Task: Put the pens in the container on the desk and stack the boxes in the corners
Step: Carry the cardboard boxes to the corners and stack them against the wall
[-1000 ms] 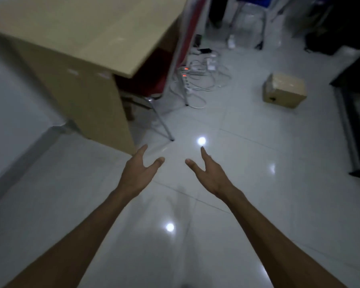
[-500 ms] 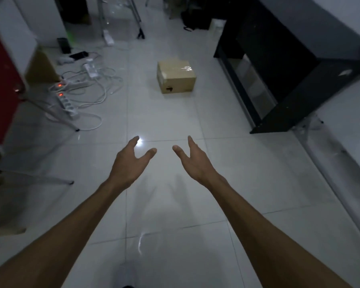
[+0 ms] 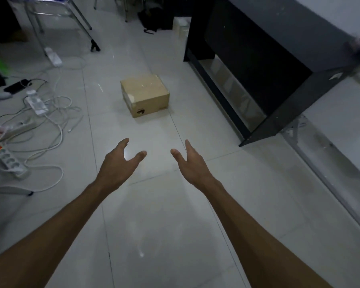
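Observation:
A closed brown cardboard box [image 3: 144, 96] sits alone on the white tiled floor, straight ahead of me. My left hand [image 3: 117, 165] and my right hand [image 3: 190, 163] reach forward side by side over the floor, palms turned toward each other, fingers relaxed and spread, holding nothing. Both hands are a short way in front of the box and do not touch it. No pens and no container are in view.
A black desk [image 3: 279, 65] stands at the right, its side panel near the box. Power strips [image 3: 7, 159] with red lights and tangled white cables [image 3: 50, 121] lie on the floor at the left. Metal chair legs [image 3: 85, 23] stand at the back left.
The view has swung right, away from the wooden desk and red chair. The box now lies straight ahead and nearer. Both hands stay empty and spread.

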Demonstrator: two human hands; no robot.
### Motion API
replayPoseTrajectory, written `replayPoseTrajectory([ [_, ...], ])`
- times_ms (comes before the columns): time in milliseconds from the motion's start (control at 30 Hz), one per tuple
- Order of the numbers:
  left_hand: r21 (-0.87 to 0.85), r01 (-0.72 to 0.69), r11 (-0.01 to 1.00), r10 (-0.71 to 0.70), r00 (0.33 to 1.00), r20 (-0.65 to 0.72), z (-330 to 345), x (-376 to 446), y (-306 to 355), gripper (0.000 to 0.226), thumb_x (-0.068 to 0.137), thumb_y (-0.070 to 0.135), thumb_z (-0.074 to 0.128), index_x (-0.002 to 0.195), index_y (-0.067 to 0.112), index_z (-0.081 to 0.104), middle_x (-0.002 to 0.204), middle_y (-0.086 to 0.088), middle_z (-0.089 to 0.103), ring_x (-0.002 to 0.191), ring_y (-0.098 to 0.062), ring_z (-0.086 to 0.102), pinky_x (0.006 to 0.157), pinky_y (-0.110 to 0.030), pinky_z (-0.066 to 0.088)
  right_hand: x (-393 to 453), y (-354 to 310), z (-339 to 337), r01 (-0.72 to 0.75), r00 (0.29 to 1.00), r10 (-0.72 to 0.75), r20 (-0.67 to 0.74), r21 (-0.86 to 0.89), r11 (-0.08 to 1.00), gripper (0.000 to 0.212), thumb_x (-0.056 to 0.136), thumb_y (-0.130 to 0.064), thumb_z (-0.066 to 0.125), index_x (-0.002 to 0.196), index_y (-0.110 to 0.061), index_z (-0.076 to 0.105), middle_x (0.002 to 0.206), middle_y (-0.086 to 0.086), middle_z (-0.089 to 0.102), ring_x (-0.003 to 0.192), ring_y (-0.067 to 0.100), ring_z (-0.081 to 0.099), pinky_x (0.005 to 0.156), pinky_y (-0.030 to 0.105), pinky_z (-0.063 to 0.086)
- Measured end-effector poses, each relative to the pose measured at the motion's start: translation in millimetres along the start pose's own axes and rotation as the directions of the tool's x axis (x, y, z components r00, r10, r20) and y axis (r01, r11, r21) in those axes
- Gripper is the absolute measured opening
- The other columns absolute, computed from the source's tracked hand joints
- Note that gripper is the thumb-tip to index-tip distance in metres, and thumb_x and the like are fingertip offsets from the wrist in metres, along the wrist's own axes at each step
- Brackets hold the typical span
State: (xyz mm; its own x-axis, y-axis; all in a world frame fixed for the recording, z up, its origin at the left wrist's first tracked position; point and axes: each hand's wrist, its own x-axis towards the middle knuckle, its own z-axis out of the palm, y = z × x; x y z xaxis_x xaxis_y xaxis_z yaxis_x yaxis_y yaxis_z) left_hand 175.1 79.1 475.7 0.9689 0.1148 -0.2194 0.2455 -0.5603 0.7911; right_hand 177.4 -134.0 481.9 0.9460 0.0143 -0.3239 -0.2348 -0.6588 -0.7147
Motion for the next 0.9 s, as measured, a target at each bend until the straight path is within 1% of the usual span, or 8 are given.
replayPoseTrajectory([
  [133,0.002,-0.005,1.0,0.004,1.0,0.027,-5,74,5,0.081,0.087,0.054,0.062,0.152,0.02,0.029,0.156,-0.001,0.035,0.142,-0.02,0.034,0.111,-0.035,0.031,75,-16,-7,0.012,1.0,-0.012,0.004,0.041,0.999,0.081,0.096,-0.062,0.037,0.157,-0.017,0.008,0.163,0.001,0.013,0.151,0.019,0.01,0.121,0.041,0.016],
  [300,0.023,0.032,0.999,-0.032,0.999,-0.009,-6,191,17,0.08,0.087,0.054,0.062,0.151,0.019,0.03,0.156,-0.001,0.036,0.141,-0.021,0.036,0.109,-0.036,0.032,196,-31,-21,0.006,1.0,-0.007,0.013,0.061,0.998,0.08,0.097,-0.059,0.037,0.157,-0.016,0.008,0.164,0.002,0.012,0.151,0.02,0.008,0.121,0.04,0.014],
  [467,-0.01,0.102,0.995,-0.103,0.995,-0.015,2,308,26,0.081,0.087,0.054,0.062,0.152,0.019,0.028,0.156,-0.002,0.034,0.141,-0.022,0.036,0.111,-0.038,0.033,318,-30,-36,-0.066,0.997,0.061,0.043,0.126,0.99,0.08,0.096,-0.059,0.039,0.157,-0.018,0.008,0.163,0.005,0.015,0.15,0.021,0.013,0.12,0.039,0.017],
  [600,-0.025,0.155,0.988,-0.155,0.988,-0.005,8,381,27,0.081,0.087,0.053,0.062,0.152,0.019,0.028,0.157,-0.001,0.034,0.142,-0.023,0.035,0.112,-0.039,0.032,397,-31,-46,-0.116,0.993,0.111,0.045,0.133,0.984,0.079,0.095,-0.06,0.04,0.157,-0.019,0.011,0.162,0.006,0.018,0.149,0.023,0.018,0.12,0.043,0.019],
  [700,-0.041,0.171,0.984,-0.172,0.985,0.0,8,441,29,0.079,0.088,0.048,0.063,0.152,0.017,0.029,0.156,-0.003,0.035,0.141,-0.024,0.037,0.11,-0.037,0.033,455,-37,-50,-0.146,0.989,0.143,0.035,0.129,0.981,0.078,0.095,-0.06,0.04,0.156,-0.019,0.015,0.162,0.005,0.02,0.148,0.023,0.019,0.12,0.045,0.021],
  [800,-0.062,0.19,0.98,-0.191,0.982,-0.003,9,506,21,0.072,0.091,0.041,0.063,0.15,0.015,0.032,0.152,-0.004,0.04,0.137,-0.024,0.041,0.1,-0.03,0.037,518,-42,-43,-0.174,0.984,0.176,-0.004,0.144,0.974,0.074,0.095,-0.059,0.042,0.155,-0.019,0.021,0.16,0.006,0.026,0.145,0.024,0.027,0.118,0.04,0.025],
  [833,-0.07,0.205,0.976,-0.205,0.979,0.006,10,526,17,0.07,0.091,0.04,0.062,0.15,0.015,0.032,0.152,-0.003,0.041,0.136,-0.024,0.042,0.099,-0.029,0.036,536,-43,-40,-0.194,0.98,0.198,-0.014,0.148,0.97,0.072,0.096,-0.057,0.042,0.154,-0.019,0.023,0.158,0.007,0.028,0.144,0.024,0.03,0.116,0.038,0.026],
  [900,-0.093,0.224,0.97,-0.223,0.975,0.019,11,564,5,0.07,0.091,0.042,0.062,0.149,0.016,0.033,0.152,-0.004,0.041,0.137,-0.024,0.042,0.103,-0.032,0.035,571,-43,-29,-0.203,0.978,0.209,-0.025,0.144,0.968,0.07,0.097,-0.055,0.043,0.153,-0.017,0.026,0.157,0.008,0.031,0.142,0.025,0.033,0.113,0.035,0.028],
])
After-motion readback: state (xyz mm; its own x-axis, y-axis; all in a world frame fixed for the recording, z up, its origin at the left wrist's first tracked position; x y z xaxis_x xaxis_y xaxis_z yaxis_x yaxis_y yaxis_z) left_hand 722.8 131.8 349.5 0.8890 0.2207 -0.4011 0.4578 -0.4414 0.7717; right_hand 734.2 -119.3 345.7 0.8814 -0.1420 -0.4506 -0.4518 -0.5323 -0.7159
